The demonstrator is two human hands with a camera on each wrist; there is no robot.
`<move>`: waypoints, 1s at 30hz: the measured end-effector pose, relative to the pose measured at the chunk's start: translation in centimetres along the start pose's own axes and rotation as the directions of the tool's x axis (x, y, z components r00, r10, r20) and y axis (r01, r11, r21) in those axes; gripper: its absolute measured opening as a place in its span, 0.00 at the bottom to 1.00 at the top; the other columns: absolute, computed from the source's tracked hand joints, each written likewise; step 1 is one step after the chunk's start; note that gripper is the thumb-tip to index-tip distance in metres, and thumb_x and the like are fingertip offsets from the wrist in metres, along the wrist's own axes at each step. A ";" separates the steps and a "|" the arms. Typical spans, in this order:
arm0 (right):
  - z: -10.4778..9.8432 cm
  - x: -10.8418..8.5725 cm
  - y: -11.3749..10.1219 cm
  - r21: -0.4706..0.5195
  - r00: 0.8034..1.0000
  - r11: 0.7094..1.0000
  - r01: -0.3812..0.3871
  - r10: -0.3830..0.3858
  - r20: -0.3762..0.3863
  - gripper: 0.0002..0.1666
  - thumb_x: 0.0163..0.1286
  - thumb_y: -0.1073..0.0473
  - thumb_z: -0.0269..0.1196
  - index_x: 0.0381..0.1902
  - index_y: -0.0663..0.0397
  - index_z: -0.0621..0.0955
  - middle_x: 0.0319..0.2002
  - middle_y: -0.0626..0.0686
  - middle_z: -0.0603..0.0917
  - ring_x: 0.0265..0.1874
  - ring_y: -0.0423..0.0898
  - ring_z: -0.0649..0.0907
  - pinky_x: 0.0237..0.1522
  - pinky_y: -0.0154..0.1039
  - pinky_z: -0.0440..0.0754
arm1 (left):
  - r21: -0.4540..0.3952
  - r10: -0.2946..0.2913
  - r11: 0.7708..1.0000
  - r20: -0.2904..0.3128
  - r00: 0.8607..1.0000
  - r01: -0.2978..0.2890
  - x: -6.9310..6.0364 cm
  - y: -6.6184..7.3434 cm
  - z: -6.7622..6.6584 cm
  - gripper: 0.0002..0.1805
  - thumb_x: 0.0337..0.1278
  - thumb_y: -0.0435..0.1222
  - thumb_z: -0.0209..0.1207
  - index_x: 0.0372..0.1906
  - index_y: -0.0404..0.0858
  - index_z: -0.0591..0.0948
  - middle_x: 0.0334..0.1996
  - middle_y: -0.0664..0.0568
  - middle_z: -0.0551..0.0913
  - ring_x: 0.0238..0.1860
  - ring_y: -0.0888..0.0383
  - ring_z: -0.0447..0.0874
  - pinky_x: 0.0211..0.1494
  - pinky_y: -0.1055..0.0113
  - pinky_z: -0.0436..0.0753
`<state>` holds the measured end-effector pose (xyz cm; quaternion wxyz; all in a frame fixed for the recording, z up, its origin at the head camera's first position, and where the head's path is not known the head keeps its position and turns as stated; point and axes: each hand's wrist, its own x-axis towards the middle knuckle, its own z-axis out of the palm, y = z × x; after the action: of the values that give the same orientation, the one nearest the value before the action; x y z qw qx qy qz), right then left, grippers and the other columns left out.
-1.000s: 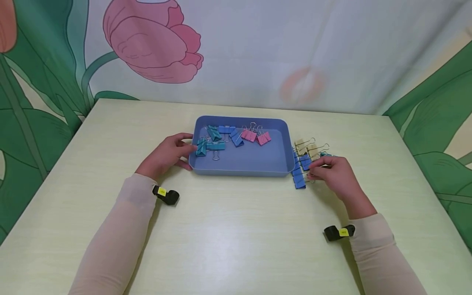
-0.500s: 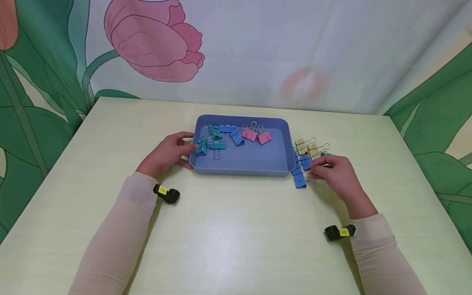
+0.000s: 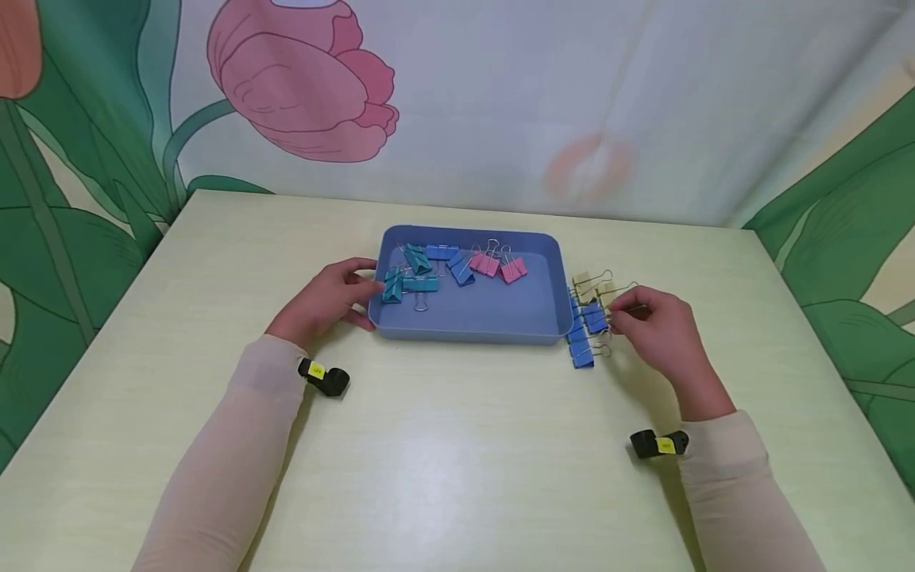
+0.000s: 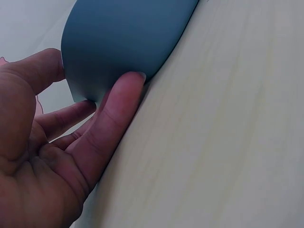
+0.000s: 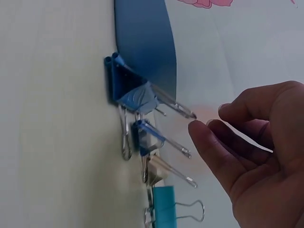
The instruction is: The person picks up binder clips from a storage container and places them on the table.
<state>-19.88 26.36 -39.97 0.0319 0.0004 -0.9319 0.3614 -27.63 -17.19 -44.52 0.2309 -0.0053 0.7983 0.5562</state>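
Observation:
My left hand (image 3: 325, 300) holds the left end of the blue tray (image 3: 468, 336), its thumb at the rim. In the left wrist view, a fingertip (image 4: 128, 85) presses the tray's outer wall (image 4: 123, 38). Inside the tray lie teal binder clips (image 3: 419, 284), blue binder clips (image 3: 461, 270) and pink binder clips (image 3: 512, 270). My right hand (image 3: 654, 327) hovers beside the blue clips (image 3: 582, 354) outside the tray's right end. In the right wrist view, its fingertips (image 5: 195, 127) are close together beside a wire handle (image 5: 178, 107), gripping nothing visible.
Yellow binder clips (image 3: 606, 291) lie behind the blue ones, and a teal clip (image 5: 164, 206) shows in the right wrist view. The pale table (image 3: 443, 461) extends in front of the tray. A flowered curtain (image 3: 500, 103) hangs behind.
My right hand has shifted slightly back and to the right, from the front blue clip's handles toward the clips behind it. The left hand and tray have kept their places.

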 end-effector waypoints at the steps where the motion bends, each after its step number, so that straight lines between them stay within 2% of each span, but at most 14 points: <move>1: 0.1 0.1 -0.2 -0.006 1.000 1.000 0.008 -0.008 -0.007 0.10 0.67 0.60 0.58 0.41 0.57 0.83 0.37 0.57 0.86 0.33 0.48 0.85 0.36 0.38 0.78 | -0.001 0.001 1.000 0.001 1.000 -0.001 0.0 0.0 0.0 0.36 0.65 0.45 0.58 0.74 0.48 0.57 0.58 0.39 0.72 0.47 0.47 0.83 0.42 0.58 0.86; 6: 0.4 0.9 -1.2 0.001 0.999 0.999 0.038 -0.038 -0.020 0.10 0.67 0.58 0.58 0.41 0.56 0.83 0.37 0.56 0.86 0.35 0.48 0.84 0.36 0.39 0.78 | -0.004 0.001 1.000 0.003 1.000 -0.001 0.0 -0.1 0.0 0.36 0.65 0.45 0.58 0.74 0.48 0.57 0.58 0.39 0.72 0.46 0.47 0.83 0.42 0.59 0.86; 11: 1.0 1.8 -2.1 0.026 0.998 0.998 0.055 -0.054 -0.019 0.12 0.69 0.57 0.57 0.45 0.55 0.82 0.43 0.56 0.85 0.42 0.51 0.83 0.41 0.41 0.81 | -0.004 0.000 1.000 0.001 1.000 0.000 0.1 -0.1 -0.1 0.36 0.65 0.45 0.58 0.74 0.48 0.58 0.57 0.39 0.72 0.46 0.47 0.83 0.42 0.59 0.86; 17: 1.5 2.6 -3.2 0.104 1.000 0.994 0.015 -0.017 0.022 0.14 0.70 0.56 0.58 0.51 0.53 0.80 0.50 0.56 0.82 0.49 0.52 0.83 0.48 0.46 0.83 | -0.009 -0.009 1.000 -0.011 1.000 0.009 0.2 -0.2 -0.1 0.36 0.64 0.45 0.58 0.74 0.48 0.59 0.56 0.40 0.72 0.46 0.48 0.83 0.42 0.59 0.86; 24: 1.8 3.3 -3.8 0.205 0.996 0.979 -0.021 0.003 0.086 0.18 0.70 0.55 0.58 0.55 0.54 0.78 0.53 0.56 0.80 0.47 0.52 0.84 0.51 0.46 0.83 | -0.001 -0.018 1.000 -0.023 1.000 0.018 0.1 -0.1 -0.1 0.35 0.64 0.45 0.58 0.73 0.49 0.59 0.56 0.42 0.73 0.45 0.49 0.83 0.42 0.60 0.86; 30: 2.3 3.9 -4.1 0.291 0.994 0.956 -0.038 0.006 0.111 0.19 0.70 0.56 0.59 0.57 0.55 0.77 0.54 0.56 0.79 0.50 0.54 0.83 0.53 0.47 0.82 | -0.011 -0.022 1.000 -0.022 1.000 0.022 0.0 0.0 -0.1 0.35 0.64 0.45 0.58 0.73 0.49 0.60 0.56 0.43 0.73 0.47 0.48 0.83 0.42 0.60 0.86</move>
<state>-23.83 21.90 -38.63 -0.0232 0.0145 -0.8685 0.4949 -27.68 -17.28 -44.52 0.2281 -0.0215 0.7976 0.5580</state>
